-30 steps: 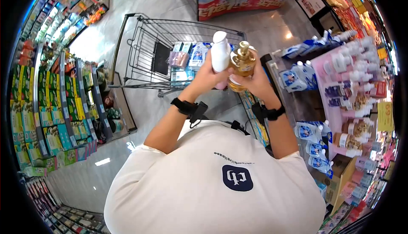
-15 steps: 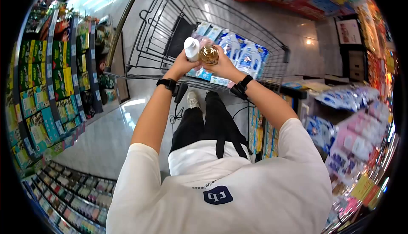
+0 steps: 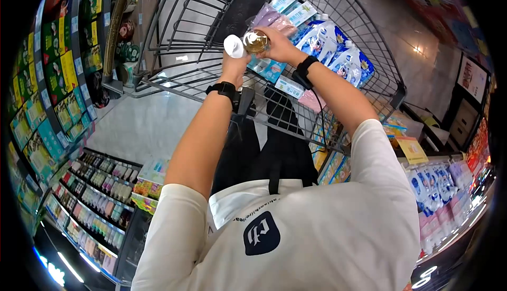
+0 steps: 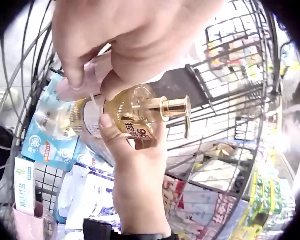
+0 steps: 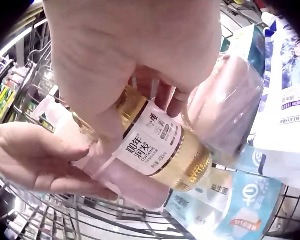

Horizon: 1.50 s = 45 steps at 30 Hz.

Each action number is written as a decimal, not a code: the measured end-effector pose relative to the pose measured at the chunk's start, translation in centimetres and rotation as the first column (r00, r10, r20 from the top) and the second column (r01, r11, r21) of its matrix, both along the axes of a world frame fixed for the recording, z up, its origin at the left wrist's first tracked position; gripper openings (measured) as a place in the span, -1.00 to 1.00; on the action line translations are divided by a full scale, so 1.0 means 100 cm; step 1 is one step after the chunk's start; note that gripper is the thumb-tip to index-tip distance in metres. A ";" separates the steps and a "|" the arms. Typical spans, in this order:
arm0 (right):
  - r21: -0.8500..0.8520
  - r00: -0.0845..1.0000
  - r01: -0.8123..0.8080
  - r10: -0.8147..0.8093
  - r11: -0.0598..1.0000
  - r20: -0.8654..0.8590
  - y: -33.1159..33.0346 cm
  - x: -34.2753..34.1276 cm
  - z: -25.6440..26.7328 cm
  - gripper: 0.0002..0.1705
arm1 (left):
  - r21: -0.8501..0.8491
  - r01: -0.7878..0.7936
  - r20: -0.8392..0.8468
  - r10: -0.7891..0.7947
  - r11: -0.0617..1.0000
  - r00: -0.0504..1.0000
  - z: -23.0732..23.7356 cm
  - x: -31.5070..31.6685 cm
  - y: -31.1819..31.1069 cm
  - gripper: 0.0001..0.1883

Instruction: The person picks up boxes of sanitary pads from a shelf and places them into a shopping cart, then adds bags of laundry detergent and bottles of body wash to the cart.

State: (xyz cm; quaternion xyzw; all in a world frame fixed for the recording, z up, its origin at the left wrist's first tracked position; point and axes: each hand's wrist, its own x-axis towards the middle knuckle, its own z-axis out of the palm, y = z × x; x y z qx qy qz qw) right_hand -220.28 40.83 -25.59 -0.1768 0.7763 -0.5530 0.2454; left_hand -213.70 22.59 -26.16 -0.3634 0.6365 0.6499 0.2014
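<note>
My left hand (image 3: pixel 233 68) grips a pump bottle with a white top (image 3: pixel 234 47) and a pink lower body (image 5: pixel 135 185). Beside it, my right hand (image 3: pixel 280 47) holds a clear pump bottle of golden liquid (image 3: pixel 255 41), fingers and thumb around its body. In the right wrist view the two bottles lie side by side, tilted, bases pointing down toward a teal pack (image 5: pixel 250 205). Both are over the wire shopping cart (image 3: pixel 229 16). The gold pump head (image 4: pixel 176 107) shows in the left wrist view.
Inside the cart lie blue-and-white pouches (image 3: pixel 319 42), white-and-teal boxes (image 3: pixel 285 0) and pink wrapped packs (image 3: pixel 282 25). Stocked shelves (image 3: pixel 58 79) stand to the left, more shelves (image 3: pixel 100 196) at lower left. On the right, pouches (image 3: pixel 433 185) stand on a display.
Both hands have carried the bottles from in front of my chest down over the cart. The cart now appears closer, and the head view has swung round and downward.
</note>
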 end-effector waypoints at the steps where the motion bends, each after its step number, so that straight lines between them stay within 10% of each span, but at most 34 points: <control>1: 0.052 0.998 -0.040 0.042 0.998 -0.048 -0.001 -0.004 0.000 -0.08 | 0.126 -0.081 0.090 0.070 0.989 0.993 0.001 0.001 0.002 -0.48; 6: 0.118 0.966 -0.136 0.158 0.984 -0.207 -0.011 -0.007 -0.018 -0.12 | 0.042 -0.444 0.128 0.436 0.895 0.891 -0.035 0.030 0.026 -0.49; 12: 0.154 0.925 -0.039 0.094 0.987 -0.368 -0.015 -0.003 -0.021 -0.17 | -0.192 -0.451 0.120 0.477 0.872 0.871 -0.033 0.029 0.044 -0.52; 14: 0.184 0.933 -0.012 0.077 0.983 -0.351 -0.010 0.000 -0.014 -0.19 | -0.083 -0.422 0.461 0.410 0.903 0.787 -0.029 0.030 0.050 -0.57; 16: 0.217 0.938 0.037 0.041 0.976 -0.344 -0.002 0.005 -0.001 -0.20 | 0.351 -0.332 0.409 0.176 0.875 0.895 -0.057 0.050 0.028 -0.83; 18: 0.228 0.950 0.070 0.005 0.971 -0.313 0.013 0.013 0.008 -0.30 | 0.352 -0.374 0.406 0.220 0.858 0.887 -0.006 0.038 0.043 -0.85; 19: 0.204 0.924 0.102 -0.017 0.974 -0.381 0.022 0.019 0.010 -0.40 | 0.343 -0.242 0.312 0.133 0.908 0.941 0.077 0.020 0.054 -0.82; 24: 0.377 0.973 0.229 -0.218 0.898 -0.071 0.077 0.060 0.101 -0.55 | 0.271 0.156 -0.101 -0.133 0.950 0.986 0.136 0.029 0.035 -0.61; 29: 0.352 0.809 0.588 -0.536 0.729 -0.241 0.118 0.147 0.196 -0.56 | -0.284 0.444 -0.445 -0.527 0.850 0.724 0.166 0.024 -0.015 -0.73; 35: 0.337 0.539 0.835 -0.772 0.435 -0.337 0.134 0.332 0.256 -0.63 | -0.373 0.555 -0.498 -0.665 0.743 0.557 0.122 0.042 -0.045 -0.74; 45: 0.263 -0.007 0.957 -0.920 -0.120 -0.392 0.095 0.604 0.297 -0.65 | -0.086 0.824 -0.448 -0.760 0.560 0.470 0.182 0.069 0.065 -0.85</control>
